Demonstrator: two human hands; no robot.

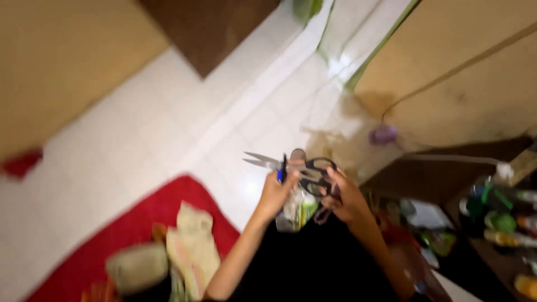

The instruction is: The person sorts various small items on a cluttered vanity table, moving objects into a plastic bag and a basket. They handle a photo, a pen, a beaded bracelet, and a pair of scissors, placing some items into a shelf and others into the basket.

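At frame centre, the left hand (274, 196) wraps closed around a clear container of pens (296, 210), steadying it, while the right hand (347, 198) pinches the black-handled steel scissors (296, 166) by their loops, blades pointing left above the white tiled floor (140, 134).

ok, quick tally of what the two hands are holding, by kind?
Scissors, black handles, in the right hand: 1
Blue pen, in the left hand: 1
Clear container, between both hands: 1
Total: 3. The frame is blurred, so smaller items may be missed.
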